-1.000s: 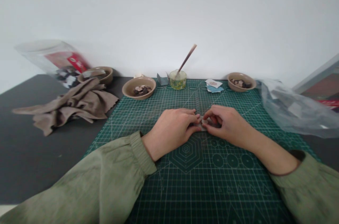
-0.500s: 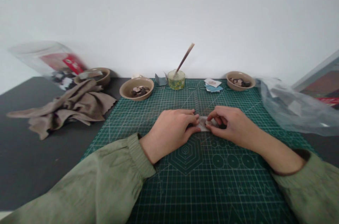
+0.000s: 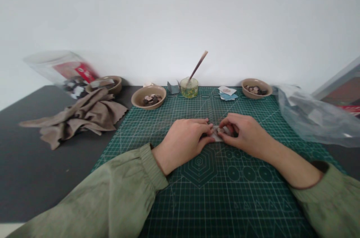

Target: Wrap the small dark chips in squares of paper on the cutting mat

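Note:
A small pale sheet (image 3: 217,138), like paper or sandpaper, lies on the green cutting mat (image 3: 197,200) between my hands. My left hand (image 3: 187,136) rests at its left edge, with thumb and fingers holding it down against the mat. The thumb and forefinger of my right hand (image 3: 242,133) pinch a small pale stone-like piece (image 3: 220,130) on top of the sheet. Fingers hide most of that piece and both ends of the sheet.
Behind are a bowl of small dark and pale pieces (image 3: 149,97), a glass with a brush (image 3: 189,88), small white and blue sheets (image 3: 227,93) and another bowl (image 3: 256,89). A brown cloth (image 3: 84,118) lies left; a plastic bag (image 3: 317,118) lies right.
The whole view has shifted slightly, so things sit a little lower and further right. My right fingertips have slid slightly left on the sheet, closer to my left hand.

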`<state>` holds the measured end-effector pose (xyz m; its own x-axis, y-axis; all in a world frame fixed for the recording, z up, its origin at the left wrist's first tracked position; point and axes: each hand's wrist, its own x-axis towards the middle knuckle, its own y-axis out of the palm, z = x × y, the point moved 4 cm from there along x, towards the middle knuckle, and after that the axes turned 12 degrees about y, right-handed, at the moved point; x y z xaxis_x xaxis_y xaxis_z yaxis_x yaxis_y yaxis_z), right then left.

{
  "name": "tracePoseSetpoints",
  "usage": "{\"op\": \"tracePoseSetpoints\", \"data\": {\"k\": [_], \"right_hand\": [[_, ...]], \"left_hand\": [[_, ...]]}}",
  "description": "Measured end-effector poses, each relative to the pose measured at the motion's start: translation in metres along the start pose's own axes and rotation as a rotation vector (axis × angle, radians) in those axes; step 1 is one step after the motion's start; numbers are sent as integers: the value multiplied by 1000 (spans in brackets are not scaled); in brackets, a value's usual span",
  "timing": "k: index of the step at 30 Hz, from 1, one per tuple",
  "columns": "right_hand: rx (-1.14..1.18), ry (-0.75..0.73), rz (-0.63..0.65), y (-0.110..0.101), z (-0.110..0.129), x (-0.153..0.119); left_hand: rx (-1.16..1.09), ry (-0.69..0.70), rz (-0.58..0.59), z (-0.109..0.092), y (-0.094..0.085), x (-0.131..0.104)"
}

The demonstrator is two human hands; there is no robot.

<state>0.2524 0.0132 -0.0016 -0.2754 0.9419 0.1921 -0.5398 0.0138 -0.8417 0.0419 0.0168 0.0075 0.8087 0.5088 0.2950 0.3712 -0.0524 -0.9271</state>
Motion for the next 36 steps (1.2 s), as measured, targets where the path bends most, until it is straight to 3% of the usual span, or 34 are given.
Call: {"op": "tracePoseSetpoints", "data": {"k": [15,21,24,28,31,36], "right_hand": [[41,-51,54,-1,4,0],[-9,-27,-21,-2,1,1],[57,-60,32,0,6,2],[254,93,36,-8,0,-1],[531,228,36,-14,-6,-2],[868,273,132,-13,-5,1]], "left_hand": [[7,-13,-6,3,1,0],[11,-6,-4,2,1,0],[9,-12,-10,3,1,0],[4,2,-7,3,-1,0],[-52,-5,-117,1,-6,3],[-294,-3,-379,-5,-13,5]]}}
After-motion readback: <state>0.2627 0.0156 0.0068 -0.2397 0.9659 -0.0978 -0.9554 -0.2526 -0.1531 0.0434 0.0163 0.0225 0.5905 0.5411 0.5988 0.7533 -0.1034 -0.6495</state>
